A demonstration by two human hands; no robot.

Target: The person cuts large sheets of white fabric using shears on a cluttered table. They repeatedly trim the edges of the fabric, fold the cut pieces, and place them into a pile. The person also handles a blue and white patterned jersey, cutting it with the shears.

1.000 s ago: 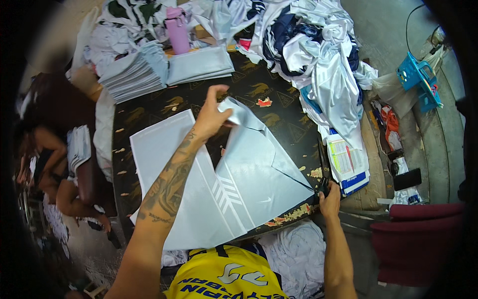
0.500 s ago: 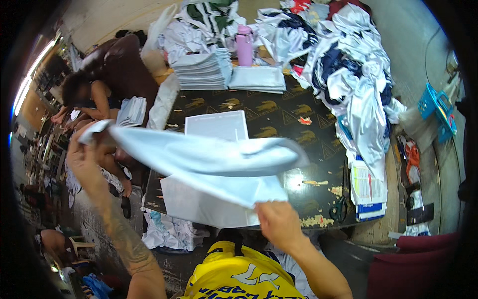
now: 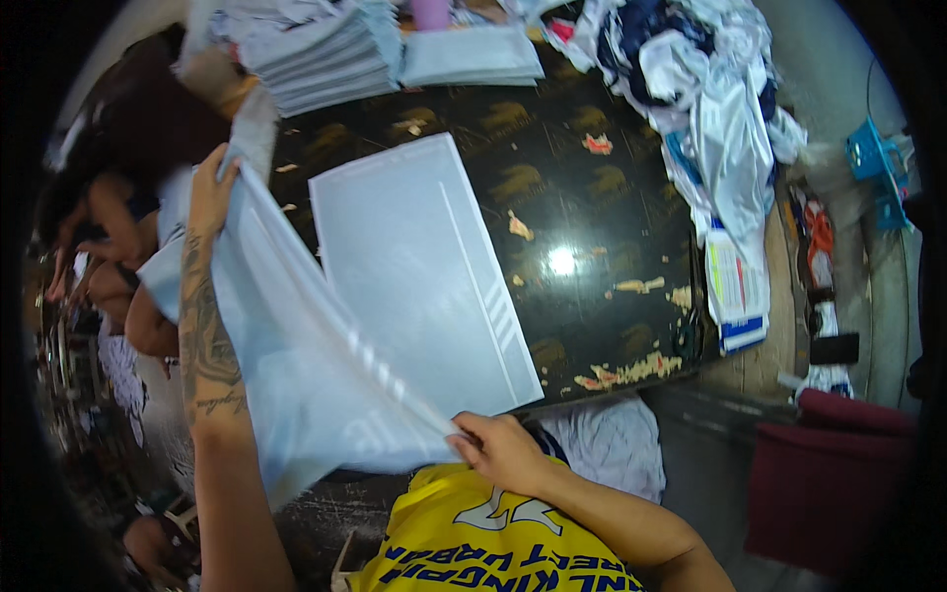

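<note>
A thin, pale blue-white cloth (image 3: 286,335) with faint stripes is stretched between my two hands. My left hand (image 3: 212,197) grips its far end beside the table's left edge, fingers closed over it. Close to my yellow shirt, my right hand (image 3: 498,449) pinches the near corner between thumb and fingers. The cloth hangs slanting along the left side of a flat, pale rectangular sheet (image 3: 404,266), covering part of it. That sheet lies on the dark table (image 3: 582,227) and bears a white line and slanted bars near its right side.
At the far edge sit a tall stack of folded pale cloth (image 3: 330,64), a lower stack (image 3: 469,57) and a purple bottle (image 3: 430,14). A heap of white and navy garments (image 3: 725,148) covers the right side, above a paper pack (image 3: 740,286). Another person (image 3: 123,227) sits at left.
The cloth has swung from above the sheet toward the left and near side, baring more of the sheet. Both hands keep their hold. The view has shifted closer to the table.
</note>
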